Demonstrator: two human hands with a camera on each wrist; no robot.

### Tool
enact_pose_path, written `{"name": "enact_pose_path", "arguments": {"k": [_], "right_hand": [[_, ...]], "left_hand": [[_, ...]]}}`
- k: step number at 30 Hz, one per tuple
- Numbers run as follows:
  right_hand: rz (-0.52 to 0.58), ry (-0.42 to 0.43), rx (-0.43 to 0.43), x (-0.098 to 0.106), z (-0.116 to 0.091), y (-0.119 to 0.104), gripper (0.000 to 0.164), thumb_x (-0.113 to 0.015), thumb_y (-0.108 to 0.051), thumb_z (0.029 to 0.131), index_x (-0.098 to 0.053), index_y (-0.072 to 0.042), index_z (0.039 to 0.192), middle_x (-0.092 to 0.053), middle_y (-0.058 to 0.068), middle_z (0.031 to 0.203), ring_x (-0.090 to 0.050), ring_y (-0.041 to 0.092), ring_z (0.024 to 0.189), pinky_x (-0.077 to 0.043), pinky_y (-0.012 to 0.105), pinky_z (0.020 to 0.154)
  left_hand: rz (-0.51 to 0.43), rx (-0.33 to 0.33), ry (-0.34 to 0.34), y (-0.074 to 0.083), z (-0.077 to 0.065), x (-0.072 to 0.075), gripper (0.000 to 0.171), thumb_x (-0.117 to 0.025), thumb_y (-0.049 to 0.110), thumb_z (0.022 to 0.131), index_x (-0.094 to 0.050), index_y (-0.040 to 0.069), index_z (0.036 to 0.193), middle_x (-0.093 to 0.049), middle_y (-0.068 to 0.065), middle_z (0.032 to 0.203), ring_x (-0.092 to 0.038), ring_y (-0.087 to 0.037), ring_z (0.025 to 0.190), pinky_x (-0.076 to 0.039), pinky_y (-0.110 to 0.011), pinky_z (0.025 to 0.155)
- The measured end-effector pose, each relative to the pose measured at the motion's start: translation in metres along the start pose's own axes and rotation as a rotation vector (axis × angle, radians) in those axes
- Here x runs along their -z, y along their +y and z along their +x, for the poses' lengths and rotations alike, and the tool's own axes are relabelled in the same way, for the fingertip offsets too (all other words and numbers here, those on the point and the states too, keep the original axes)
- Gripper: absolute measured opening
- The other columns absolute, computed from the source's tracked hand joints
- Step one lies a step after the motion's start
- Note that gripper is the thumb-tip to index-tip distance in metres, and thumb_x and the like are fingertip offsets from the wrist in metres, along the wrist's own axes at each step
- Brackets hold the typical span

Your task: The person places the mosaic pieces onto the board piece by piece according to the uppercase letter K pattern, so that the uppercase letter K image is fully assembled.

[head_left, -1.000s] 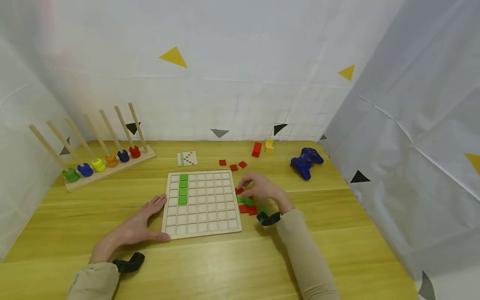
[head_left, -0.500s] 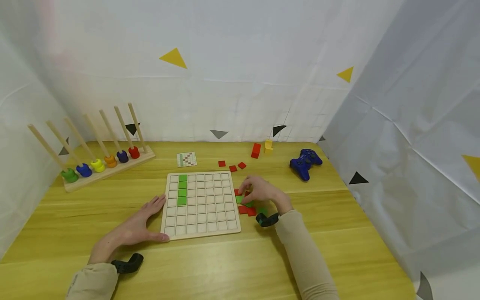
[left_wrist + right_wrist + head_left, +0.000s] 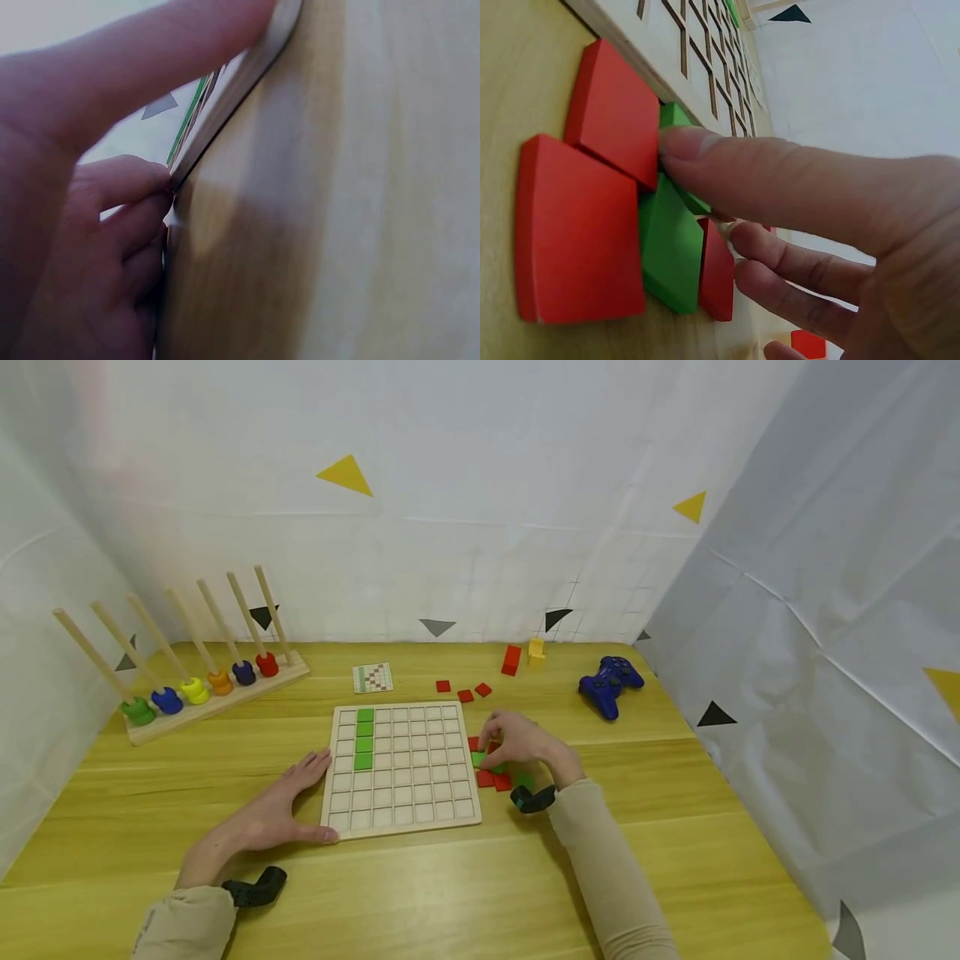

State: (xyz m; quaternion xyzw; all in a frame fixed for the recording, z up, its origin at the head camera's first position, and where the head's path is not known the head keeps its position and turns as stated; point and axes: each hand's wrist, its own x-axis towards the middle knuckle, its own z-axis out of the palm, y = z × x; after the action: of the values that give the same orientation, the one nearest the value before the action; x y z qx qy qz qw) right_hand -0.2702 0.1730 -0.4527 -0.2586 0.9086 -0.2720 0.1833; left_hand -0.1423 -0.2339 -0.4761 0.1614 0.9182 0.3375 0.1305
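A square wooden grid board (image 3: pixel 423 774) lies on the table, with several green tiles (image 3: pixel 364 744) set in one column. My left hand (image 3: pixel 266 812) rests along its left edge, fingers extended and thumb (image 3: pixel 217 30) at the near corner. Just right of the board, my right hand (image 3: pixel 522 739) pinches a green tile (image 3: pixel 676 114) between thumb and fingers, the tile still low among the others. The right wrist view shows the thumb on this tile; the index fingertip is mostly hidden behind it. Red tiles (image 3: pixel 585 240) and another green tile (image 3: pixel 671 244) lie around it.
Three red tiles (image 3: pixel 466 696) lie behind the board, near a small pattern card (image 3: pixel 372 677). A wooden peg rack (image 3: pixel 217 700) with coloured beads stands back left. At the back right are a red block (image 3: pixel 512 660), a yellow piece (image 3: pixel 536 652) and a blue game controller (image 3: pixel 611 685).
My right hand's thumb and fingers have shifted slightly within the tile pile, the thumb coming down toward the near side of a green tile. My left hand stays at the board's edge.
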Motion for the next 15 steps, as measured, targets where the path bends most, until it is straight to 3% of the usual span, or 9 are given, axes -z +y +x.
{"name": "enact_pose_path", "arguments": {"k": [8, 15], "right_hand": [[0.032, 0.042, -0.027, -0.0007, 0.0004, -0.0001, 0.020, -0.084, -0.022, 0.082, -0.074, -0.016, 0.097, -0.060, 0.001, 0.106, -0.055, 0.020, 0.096, -0.050, 0.037, 0.087], [0.045, 0.072, -0.052, -0.0003, 0.0000, 0.0012, 0.021, -0.086, -0.023, 0.080, -0.074, -0.014, 0.095, -0.059, 0.001, 0.105, -0.056, 0.019, 0.094, -0.050, 0.036, 0.085]], "left_hand": [[0.003, -0.003, 0.000, 0.0005, -0.0002, 0.0002, 0.122, -0.082, 0.059, 0.071, -0.017, 0.008, 0.161, -0.008, -0.023, 0.166, -0.006, -0.051, 0.150, -0.012, -0.072, 0.115], [-0.004, -0.003, -0.005, 0.0002, -0.0006, 0.0004, 0.121, -0.082, 0.059, 0.072, -0.017, 0.009, 0.161, -0.008, -0.022, 0.166, -0.005, -0.051, 0.150, -0.011, -0.072, 0.114]]}}
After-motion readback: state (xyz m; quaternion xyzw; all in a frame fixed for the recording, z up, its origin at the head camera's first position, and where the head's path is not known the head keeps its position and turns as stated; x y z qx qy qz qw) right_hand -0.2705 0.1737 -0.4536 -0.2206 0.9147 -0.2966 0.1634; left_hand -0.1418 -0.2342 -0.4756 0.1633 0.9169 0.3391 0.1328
